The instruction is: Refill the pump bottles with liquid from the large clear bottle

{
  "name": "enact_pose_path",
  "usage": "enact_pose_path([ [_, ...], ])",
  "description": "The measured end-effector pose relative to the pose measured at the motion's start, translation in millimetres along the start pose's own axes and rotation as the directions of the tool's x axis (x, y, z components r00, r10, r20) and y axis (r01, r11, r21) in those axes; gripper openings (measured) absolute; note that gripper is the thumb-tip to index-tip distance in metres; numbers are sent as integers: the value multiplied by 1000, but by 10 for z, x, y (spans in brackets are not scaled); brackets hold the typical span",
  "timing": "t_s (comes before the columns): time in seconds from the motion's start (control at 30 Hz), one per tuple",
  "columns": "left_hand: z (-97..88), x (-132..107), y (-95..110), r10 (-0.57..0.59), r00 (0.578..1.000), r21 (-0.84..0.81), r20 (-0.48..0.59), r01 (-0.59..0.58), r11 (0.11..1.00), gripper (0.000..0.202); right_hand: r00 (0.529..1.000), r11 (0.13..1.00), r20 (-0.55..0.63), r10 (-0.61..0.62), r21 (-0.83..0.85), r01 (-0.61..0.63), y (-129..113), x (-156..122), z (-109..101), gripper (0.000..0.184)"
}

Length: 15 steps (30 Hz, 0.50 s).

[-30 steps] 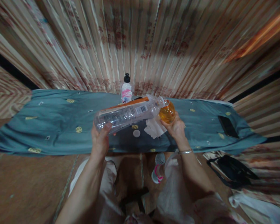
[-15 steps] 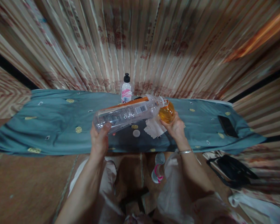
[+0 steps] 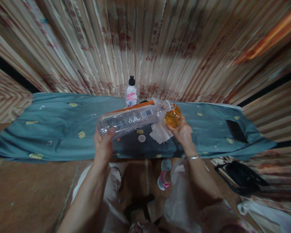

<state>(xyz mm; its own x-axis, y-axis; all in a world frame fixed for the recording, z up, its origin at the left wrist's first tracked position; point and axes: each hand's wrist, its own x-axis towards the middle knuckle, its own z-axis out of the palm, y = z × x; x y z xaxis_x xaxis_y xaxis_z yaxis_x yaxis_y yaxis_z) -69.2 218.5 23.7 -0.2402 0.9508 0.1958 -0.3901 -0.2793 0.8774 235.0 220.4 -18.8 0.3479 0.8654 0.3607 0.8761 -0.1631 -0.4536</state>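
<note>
While the left hand grips the tipped bottle's base, the right hand clasps a glass at its mouth.

A long table draped in a teal cloth with yellow round motifs carries four things. A small clear bottle with a black cap and pink label stands at the middle of its far edge. A small white round cap and a crumpled white paper lie side by side near the front edge. A flat black phone rests near the right end.
</note>
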Motion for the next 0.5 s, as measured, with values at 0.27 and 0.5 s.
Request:
enact_pose_path([
  [0.27,-9,-2,3,2,1000,15,22,-2,1000,50,1000,1000,-7,-13,-12,12,23,-1,7,71],
  [0.5,-10,0,4,21,999,41,33,-22,999,46,1000,1000,-15,-27,-1,27,22,2,12,71],
])
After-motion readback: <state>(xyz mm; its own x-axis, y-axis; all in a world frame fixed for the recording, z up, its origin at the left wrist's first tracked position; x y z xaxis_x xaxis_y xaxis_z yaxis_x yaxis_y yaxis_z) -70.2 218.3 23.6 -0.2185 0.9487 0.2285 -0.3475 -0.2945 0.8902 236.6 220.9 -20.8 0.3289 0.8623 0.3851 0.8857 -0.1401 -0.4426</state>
